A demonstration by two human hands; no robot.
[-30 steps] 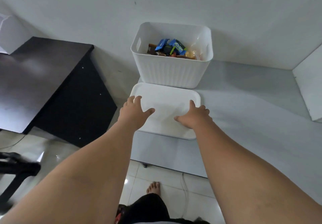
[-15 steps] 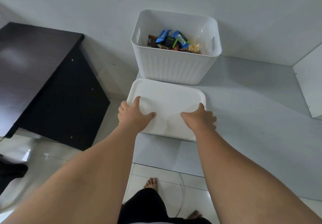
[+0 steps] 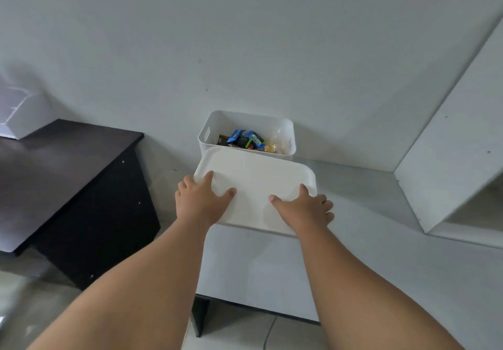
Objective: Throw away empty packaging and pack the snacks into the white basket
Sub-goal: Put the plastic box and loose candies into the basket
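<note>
Both hands, left hand [image 3: 200,200] and right hand [image 3: 304,208], clasp the white lid [image 3: 255,186]; we should level it squarely over the white basket [image 3: 209,145] of snacks [image 3: 247,140]; then press.

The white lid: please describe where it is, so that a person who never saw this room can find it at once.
Look at the white basket of snacks standing against the wall on the pale table. Just in front of it, hiding the basket's front wall, is the white lid, held at its near corners by the left hand and the right hand. It alone is flat with rounded corners.
</note>
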